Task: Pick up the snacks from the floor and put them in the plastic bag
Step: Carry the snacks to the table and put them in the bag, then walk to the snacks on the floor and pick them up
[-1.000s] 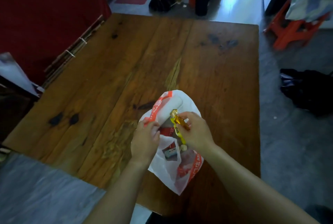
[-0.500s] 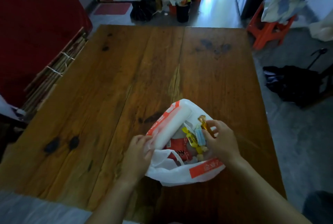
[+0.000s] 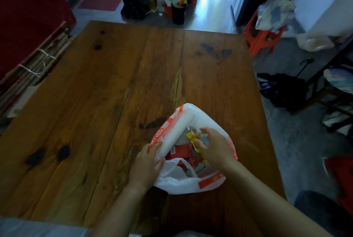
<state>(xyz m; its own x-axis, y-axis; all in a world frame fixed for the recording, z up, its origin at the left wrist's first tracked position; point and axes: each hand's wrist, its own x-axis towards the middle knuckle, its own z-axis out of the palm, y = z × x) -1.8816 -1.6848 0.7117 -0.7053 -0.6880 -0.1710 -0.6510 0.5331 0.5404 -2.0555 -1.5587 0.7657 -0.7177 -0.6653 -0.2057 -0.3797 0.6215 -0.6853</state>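
Wooden table (image 3: 118, 91) lying bare to the left and beyond, plastic bag (image 3: 193, 183) sitting near its front edge, right hand (image 3: 214, 148) filling the bag's mouth, left hand (image 3: 147, 164) blocking its left rim, red stool (image 3: 261, 38) standing past the far right corner.

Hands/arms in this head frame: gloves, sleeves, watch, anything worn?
Nothing worn that shows. The left hand and right hand are bare, no gloves, and no rings visible on the fingers. Both forearms are bare down to the frame's bottom edge: no sleeves, watch or wristband in view.
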